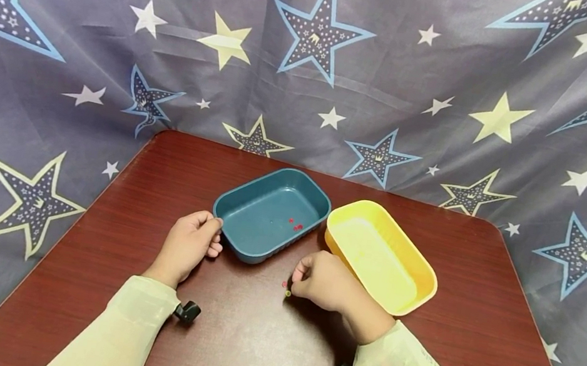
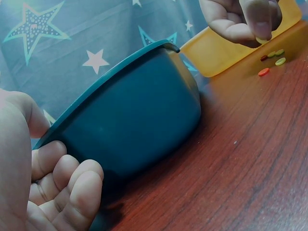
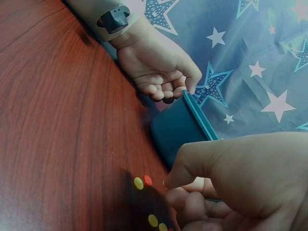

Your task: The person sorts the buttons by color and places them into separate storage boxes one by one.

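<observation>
My left hand (image 1: pixel 190 243) grips the near-left rim of a teal plastic tub (image 1: pixel 244 223), thumb on top and fingers below. Inside that tub lie several small red discs (image 1: pixel 298 227). Just in front of the yellow tub (image 1: pixel 419 274), my right hand (image 1: pixel 329 280) is low over the table. Its thumb and fingertip pinch a small yellow disc (image 2: pixel 262 41), best seen in the left wrist view. Beneath and beside these fingers, loose yellow discs (image 3: pixel 138 183) and an orange-red disc (image 3: pixel 147 180) lie on the table. The right hand hides some of them in the head view.
The two tubs stand side by side on a reddish-brown wooden table (image 1: pixel 236 339), their ends nearly touching. A star-patterned curtain (image 1: pixel 373 106) hangs behind and along the sides. Black devices (image 1: pixel 187 311) are strapped at both wrists over pale sleeves.
</observation>
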A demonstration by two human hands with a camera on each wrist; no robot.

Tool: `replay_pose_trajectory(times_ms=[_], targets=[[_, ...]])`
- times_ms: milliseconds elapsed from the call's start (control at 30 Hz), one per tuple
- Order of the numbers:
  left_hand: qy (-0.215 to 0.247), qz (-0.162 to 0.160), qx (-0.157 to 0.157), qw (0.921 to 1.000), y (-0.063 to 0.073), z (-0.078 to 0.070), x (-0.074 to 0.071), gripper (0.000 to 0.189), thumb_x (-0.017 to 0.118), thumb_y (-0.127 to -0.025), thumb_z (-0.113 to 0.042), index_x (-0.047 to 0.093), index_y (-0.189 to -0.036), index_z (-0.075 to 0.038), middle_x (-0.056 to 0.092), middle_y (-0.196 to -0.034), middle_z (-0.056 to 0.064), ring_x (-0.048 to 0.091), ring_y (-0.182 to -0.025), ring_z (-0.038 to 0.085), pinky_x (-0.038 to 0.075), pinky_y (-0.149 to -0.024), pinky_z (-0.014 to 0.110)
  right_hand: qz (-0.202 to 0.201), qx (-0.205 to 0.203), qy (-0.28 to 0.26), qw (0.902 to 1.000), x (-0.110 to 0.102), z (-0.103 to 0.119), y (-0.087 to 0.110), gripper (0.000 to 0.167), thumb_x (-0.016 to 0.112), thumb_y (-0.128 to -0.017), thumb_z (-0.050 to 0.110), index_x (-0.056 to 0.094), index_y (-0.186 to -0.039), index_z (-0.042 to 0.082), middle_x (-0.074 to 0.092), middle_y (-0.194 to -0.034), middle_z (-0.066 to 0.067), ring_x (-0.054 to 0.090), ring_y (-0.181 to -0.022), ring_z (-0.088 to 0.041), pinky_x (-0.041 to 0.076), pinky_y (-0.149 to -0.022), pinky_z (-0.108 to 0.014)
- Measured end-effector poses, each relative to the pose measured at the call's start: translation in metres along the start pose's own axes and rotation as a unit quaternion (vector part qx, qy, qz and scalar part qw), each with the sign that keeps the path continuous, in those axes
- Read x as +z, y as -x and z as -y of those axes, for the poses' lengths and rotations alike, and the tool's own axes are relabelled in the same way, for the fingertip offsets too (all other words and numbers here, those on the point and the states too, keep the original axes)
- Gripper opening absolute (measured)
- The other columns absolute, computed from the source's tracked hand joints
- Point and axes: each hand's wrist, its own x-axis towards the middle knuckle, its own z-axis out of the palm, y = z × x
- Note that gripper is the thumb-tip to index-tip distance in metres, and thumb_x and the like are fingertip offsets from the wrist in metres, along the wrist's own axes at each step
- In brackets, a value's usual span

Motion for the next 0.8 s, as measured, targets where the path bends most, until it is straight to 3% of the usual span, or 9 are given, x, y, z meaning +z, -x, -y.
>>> replay_pose_trajectory(times_ms=[433, 800], targets=[[0.006, 0.002, 0.000, 1.0000, -0.002, 0.002, 0.000, 0.036, 0.065, -0.113, -0.029, 0.062, -0.090, -0.002, 0.065, -0.081, 0.005, 0.071, -0.065, 0.014, 0.067, -0.063, 0.027, 0.017, 0.009, -0.112, 0.9936, -0.010, 0.000, 0.002, 0.013, 0.073, -0.083, 0.001, 0.076, -0.088, 0.012, 0.068, -0.077, 0.003, 0.059, -0.066, -0.011, 0.051, -0.062, -0.025], [0.009, -0.002, 0.000, 1.0000, -0.002, 0.002, 0.000, 0.035, 0.066, -0.112, -0.029, 0.062, -0.090, -0.002, 0.065, -0.082, 0.006, 0.072, -0.064, 0.014, 0.068, -0.063, 0.028, 0.011, 0.016, -0.117, 0.9929, -0.033, 0.003, 0.006, 0.010, 0.074, -0.091, 0.007, 0.078, -0.093, 0.016, 0.065, -0.071, 0.005, 0.060, -0.063, -0.013, 0.052, -0.062, -0.026]])
